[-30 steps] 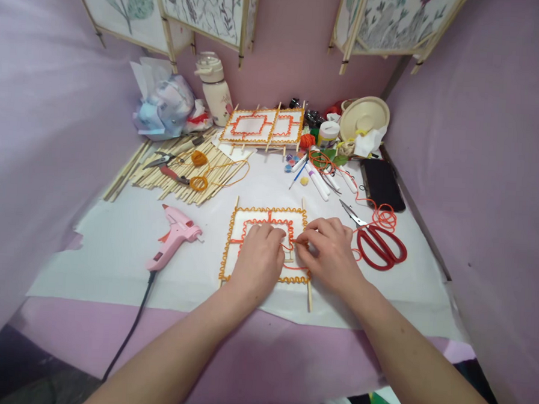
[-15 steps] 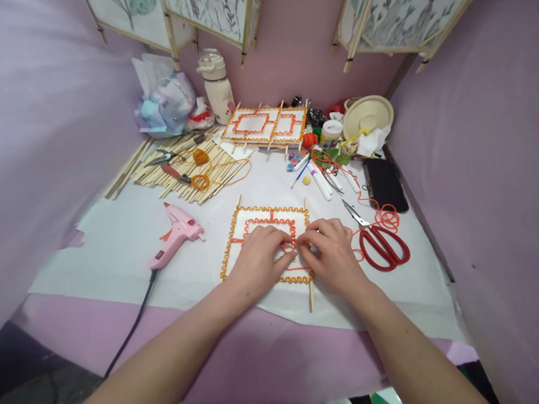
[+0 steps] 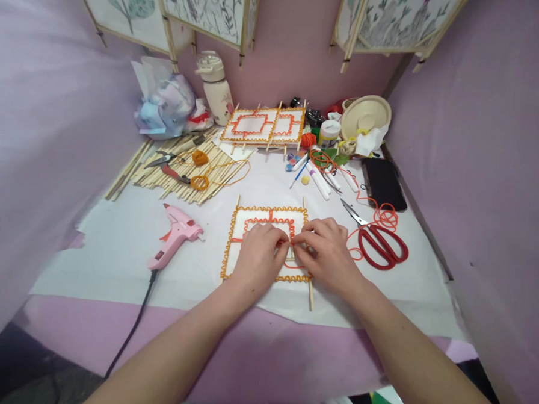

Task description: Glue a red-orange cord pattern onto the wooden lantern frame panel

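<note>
A panel (image 3: 226,254) of thin sticks, edged with mustard yarn loops, lies flat on the white-covered table. Inside it runs a smaller rectangle of orange-red yarn (image 3: 271,214). Over its middle rests my left hand (image 3: 261,256), thumb and index finger pinched together at the inner rectangle's right side. From the right, my right hand (image 3: 325,251) meets it, fingertips closed on the orange-red yarn. The two sets of fingertips almost touch, and the pinched bit of yarn is mostly hidden. A loose strand passes beneath my right hand and out towards the red-handled scissors (image 3: 382,247).
A pink glue gun (image 3: 177,233) with a black cord lies left. Behind are bamboo sticks (image 3: 181,167) with pliers, a finished-looking panel (image 3: 264,126), white markers (image 3: 318,180), a black phone (image 3: 384,184) and a bottle (image 3: 218,94). Painted lanterns (image 3: 207,12) hang above.
My fingertips have come closer together, my right hand shifting slightly left along the inner rectangle's side. The loose orange-red strand below them has shifted. The panel stays put.
</note>
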The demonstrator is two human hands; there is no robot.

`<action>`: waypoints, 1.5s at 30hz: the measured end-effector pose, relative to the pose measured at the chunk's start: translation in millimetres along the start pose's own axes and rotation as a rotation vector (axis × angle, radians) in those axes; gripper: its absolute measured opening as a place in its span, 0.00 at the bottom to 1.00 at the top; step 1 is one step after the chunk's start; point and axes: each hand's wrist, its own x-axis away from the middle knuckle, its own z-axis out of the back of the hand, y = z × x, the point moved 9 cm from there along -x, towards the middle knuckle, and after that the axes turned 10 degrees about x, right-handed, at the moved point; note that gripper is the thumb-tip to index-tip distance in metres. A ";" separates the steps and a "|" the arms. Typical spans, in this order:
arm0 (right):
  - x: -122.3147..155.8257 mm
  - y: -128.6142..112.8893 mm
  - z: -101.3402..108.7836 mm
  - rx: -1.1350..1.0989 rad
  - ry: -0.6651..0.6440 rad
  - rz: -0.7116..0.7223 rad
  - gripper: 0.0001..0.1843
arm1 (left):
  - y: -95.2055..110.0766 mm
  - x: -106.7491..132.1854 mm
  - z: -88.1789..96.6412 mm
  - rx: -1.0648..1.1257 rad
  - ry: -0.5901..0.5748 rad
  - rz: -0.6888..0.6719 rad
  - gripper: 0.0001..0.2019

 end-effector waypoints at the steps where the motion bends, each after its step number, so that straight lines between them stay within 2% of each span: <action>1: -0.5 -0.3 0.0 0.002 0.004 -0.001 0.03 | -0.4 -0.2 -0.3 -0.002 0.001 0.004 0.05; 17: -1.8 -8.9 0.2 0.221 0.046 0.062 0.05 | 1.3 0.3 -4.5 -0.059 -0.012 0.004 0.07; 25: -1.5 -4.1 -2.3 0.180 0.006 0.032 0.06 | 0.0 0.4 -5.4 -0.059 -0.012 0.008 0.06; 33: 2.7 4.0 11.7 0.136 0.038 -0.020 0.04 | -0.2 0.4 -4.5 -0.042 -0.001 0.015 0.04; 41: 3.4 0.3 2.2 0.114 -0.010 0.006 0.05 | -0.2 0.9 -4.8 -0.046 0.002 0.011 0.05; 45: 3.9 3.3 10.2 0.117 0.009 -0.031 0.04 | -0.4 1.3 -4.8 -0.034 0.001 0.002 0.05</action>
